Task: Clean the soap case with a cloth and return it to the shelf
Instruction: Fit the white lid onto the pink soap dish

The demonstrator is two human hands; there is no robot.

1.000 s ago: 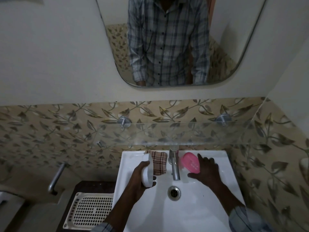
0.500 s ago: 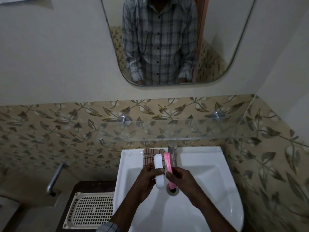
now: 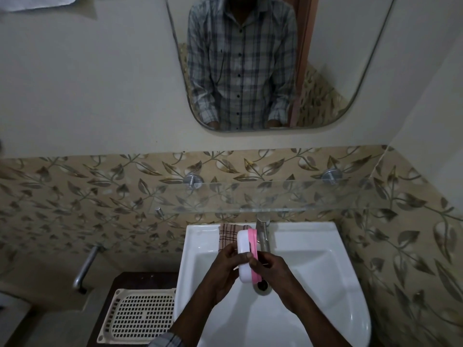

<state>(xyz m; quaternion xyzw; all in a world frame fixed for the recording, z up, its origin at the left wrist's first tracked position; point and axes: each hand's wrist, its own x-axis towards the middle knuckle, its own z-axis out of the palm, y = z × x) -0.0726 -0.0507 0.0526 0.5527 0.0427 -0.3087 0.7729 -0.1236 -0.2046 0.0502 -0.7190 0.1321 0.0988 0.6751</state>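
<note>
Soap case (image 3: 246, 256) at lower centre of frame, white half pressed against pink half, left hand (image 3: 225, 269) and right hand (image 3: 271, 272) both clamped on it over the sink (image 3: 325, 284), checked cloth (image 3: 226, 235) on the rim behind, tap (image 3: 263, 234) just right, glass shelf (image 3: 275, 196) above, mirror (image 3: 250, 63) at top.

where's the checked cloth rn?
Head view: the checked cloth is draped over the sink back rim, left of the tap, just behind the soap case.
</note>
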